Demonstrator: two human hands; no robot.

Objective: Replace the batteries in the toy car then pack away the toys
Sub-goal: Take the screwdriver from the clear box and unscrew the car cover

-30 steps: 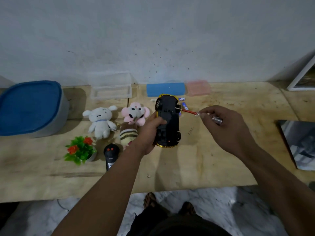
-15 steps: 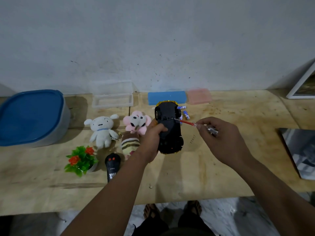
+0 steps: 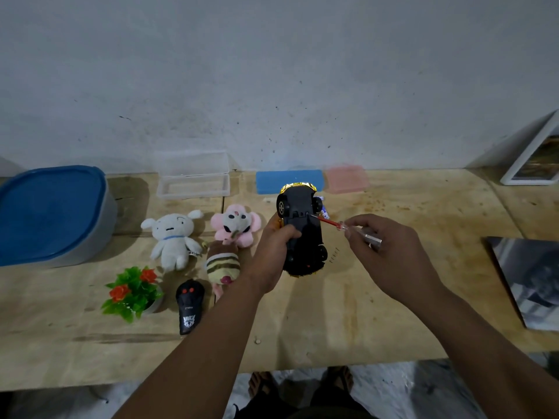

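Observation:
The toy car (image 3: 304, 237) is black underneath with a gold body, turned belly up above the wooden table. My left hand (image 3: 273, 255) grips its left side. My right hand (image 3: 390, 255) pinches a small screwdriver (image 3: 352, 229) with a red shaft and clear handle, its tip touching the car's underside near the front axle. Small batteries (image 3: 323, 210) lie on the table just behind the car, partly hidden by it. A black remote control (image 3: 190, 306) lies to the left of my left forearm.
A white plush (image 3: 174, 237), a pink plush (image 3: 236, 226), a striped plush (image 3: 222, 266) and a plastic flower pot (image 3: 134, 290) sit left of the car. A blue-lidded bin (image 3: 51, 213), a clear box (image 3: 193, 182), blue (image 3: 287, 179) and pink (image 3: 348, 178) lids line the wall.
The screwdriver tip has moved in from the car's right edge onto its underside. My hands and the car sit slightly lower in view as the camera tilted.

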